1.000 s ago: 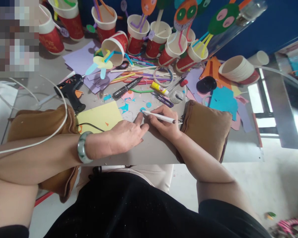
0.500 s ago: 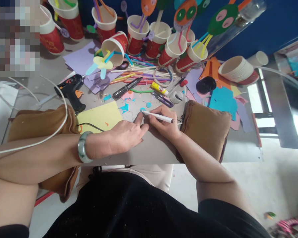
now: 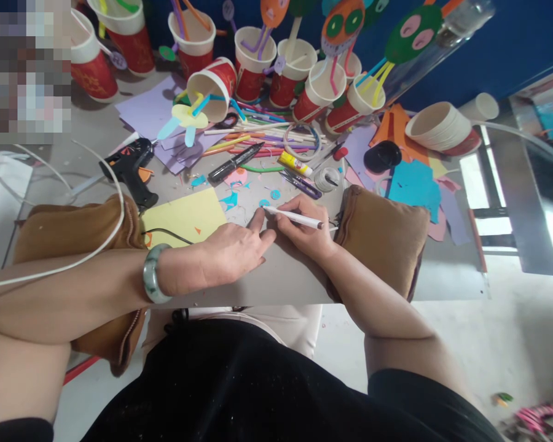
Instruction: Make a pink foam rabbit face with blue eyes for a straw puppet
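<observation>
My right hand [image 3: 306, 226] is closed round a slim white pen [image 3: 299, 217], whose tip points left. The tip meets a small blue paper circle [image 3: 264, 202] on the table. My left hand [image 3: 228, 255] lies beside it with fingers apart, the index fingertip at the near edge of that circle. A second blue paper circle [image 3: 275, 194] with a mark on it lies just beyond. Blue paper scraps [image 3: 231, 201] are scattered to the left. Under my left wrist runs a dark cord, next to a yellow paper sheet [image 3: 179, 212].
Brown cushions lie at left [image 3: 74, 230] and right [image 3: 384, 236]. A black glue gun [image 3: 136, 172] rests at left. Beyond my hands are a black marker [image 3: 235, 162], a glue stick [image 3: 295, 164], scissors [image 3: 303, 184], pipe cleaners [image 3: 258, 136] and red-and-white paper cups [image 3: 253, 77].
Both hands and the pen hold almost the same place. The view has shifted very slightly; nothing has been taken up or let go.
</observation>
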Tool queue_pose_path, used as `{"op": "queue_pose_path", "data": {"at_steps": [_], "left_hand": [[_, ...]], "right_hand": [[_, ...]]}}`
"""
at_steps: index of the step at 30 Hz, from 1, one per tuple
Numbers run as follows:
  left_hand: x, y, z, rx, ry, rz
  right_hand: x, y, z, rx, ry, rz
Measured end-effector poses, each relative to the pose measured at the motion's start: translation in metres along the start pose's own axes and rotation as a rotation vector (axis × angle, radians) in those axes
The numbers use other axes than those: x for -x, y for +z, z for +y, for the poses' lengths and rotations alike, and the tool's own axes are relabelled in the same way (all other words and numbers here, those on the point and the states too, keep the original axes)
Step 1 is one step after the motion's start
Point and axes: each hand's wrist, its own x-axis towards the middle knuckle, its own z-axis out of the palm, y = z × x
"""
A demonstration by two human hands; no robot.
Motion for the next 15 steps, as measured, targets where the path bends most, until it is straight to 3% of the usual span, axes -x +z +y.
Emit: {"op": "queue_pose_path", "data": {"at_steps": [10,15], "left_hand": [[-0.0007,-0.0016,0.0007,-0.007,-0.014,-0.032],[0.0002,0.0014,-0.0018,-0.025,-0.008,0.032]], "right_hand": [[-0.0013,-0.0026,-0.0025,0.041,0.01,-0.013],[-0.0011,-0.001,-0.0017,0.033,-0.01,0.007]]}}
